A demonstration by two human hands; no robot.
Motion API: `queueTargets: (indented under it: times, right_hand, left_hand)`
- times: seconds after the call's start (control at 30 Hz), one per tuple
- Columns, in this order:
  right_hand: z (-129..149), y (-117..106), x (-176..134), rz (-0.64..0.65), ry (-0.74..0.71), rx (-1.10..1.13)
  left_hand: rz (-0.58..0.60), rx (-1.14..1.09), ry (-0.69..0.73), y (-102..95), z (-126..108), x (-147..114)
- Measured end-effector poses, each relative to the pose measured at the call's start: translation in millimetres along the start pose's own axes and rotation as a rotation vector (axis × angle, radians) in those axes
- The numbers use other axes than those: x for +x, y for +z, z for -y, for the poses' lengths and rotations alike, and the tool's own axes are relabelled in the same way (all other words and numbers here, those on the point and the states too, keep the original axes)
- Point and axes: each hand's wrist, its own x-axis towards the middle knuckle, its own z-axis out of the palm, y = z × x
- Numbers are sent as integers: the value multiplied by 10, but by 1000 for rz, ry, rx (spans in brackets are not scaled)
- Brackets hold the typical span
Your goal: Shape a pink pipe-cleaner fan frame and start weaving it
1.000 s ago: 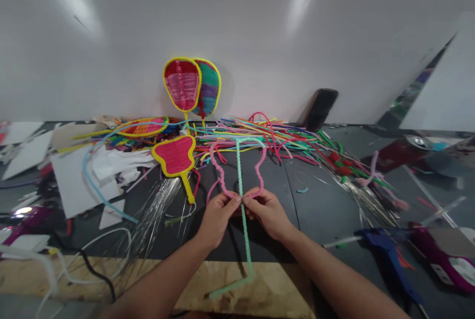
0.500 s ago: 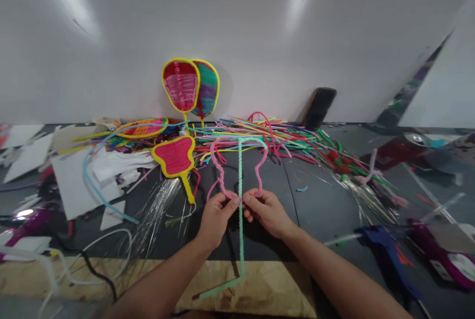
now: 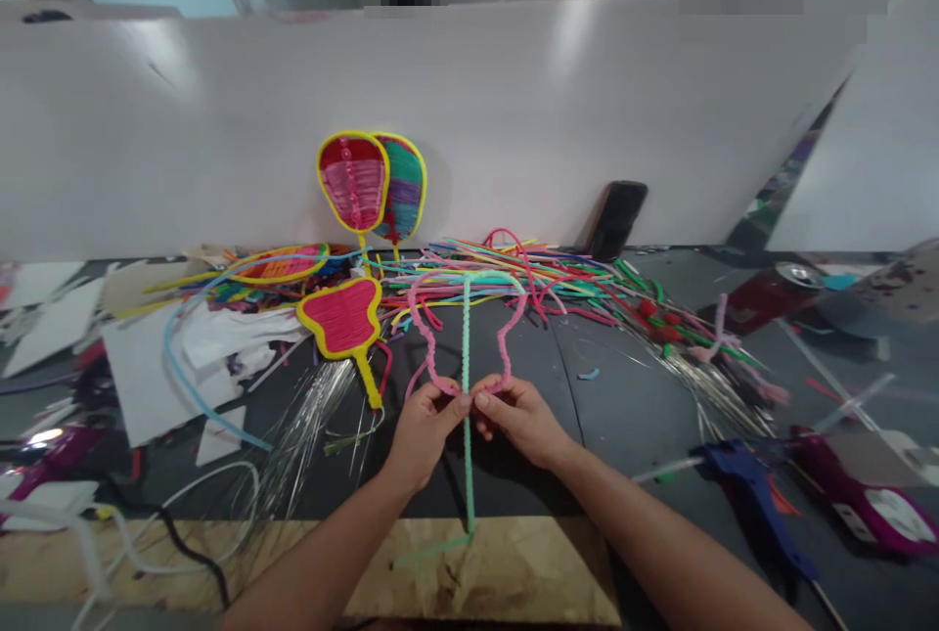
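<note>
Between my hands stands a fan-shaped frame of twisted pipe cleaners, with a wavy pink outline [image 3: 505,342] and a mint green stem [image 3: 468,338] down its middle. My left hand [image 3: 429,426] pinches the lower left end of the pink outline at the stem. On the other side, my right hand [image 3: 517,419] pinches the lower right end, thumb and fingers pressed together. Both thumbs nearly meet at the stem, and the exact joint is hidden by the fingertips. Below them the stem runs down and bends left over the wooden edge.
A pink and yellow fan [image 3: 341,318] lies left of the frame; two more fans [image 3: 353,186] lean on the white board. Behind lies a pile of colored pipe cleaners [image 3: 506,269]. A phone [image 3: 616,220], a red can [image 3: 778,296] and a blue glue gun [image 3: 755,504] are to the right.
The frame and both hands sit slightly further left in view, and the view has tilted up a little. The stem's bent lower end has swung and looks blurred. Both hands keep their pinch.
</note>
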Motion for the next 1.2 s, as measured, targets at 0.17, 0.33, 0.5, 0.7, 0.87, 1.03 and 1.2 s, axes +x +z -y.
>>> queueTargets:
  times: [0.17, 0.33, 0.5, 0.7, 0.87, 1.03, 1.2]
  right_hand:
    - [29, -25, 18, -34, 7, -11]
    - [21, -20, 21, -25, -14, -38]
    - [2, -30, 19, 9, -29, -50]
    - [127, -196, 77, -123, -31, 204]
    - [206, -366, 125, -205, -132, 213]
    - [172, -419, 150, -199, -186, 140]
    - [143, -377, 157, -221, -222, 65]
  left_hand:
    - [-12, -47, -50, -19, 21, -5]
    - [37, -187, -93, 5, 32, -10]
    - [128, -203, -202, 45, -42, -30]
    - [59, -189, -265, 59, -86, -96]
    - [91, -165, -350, 119, -54, -164]
    - [84, -128, -371, 121, -32, -165]
    - [115, -130, -362, 127, -46, -172]
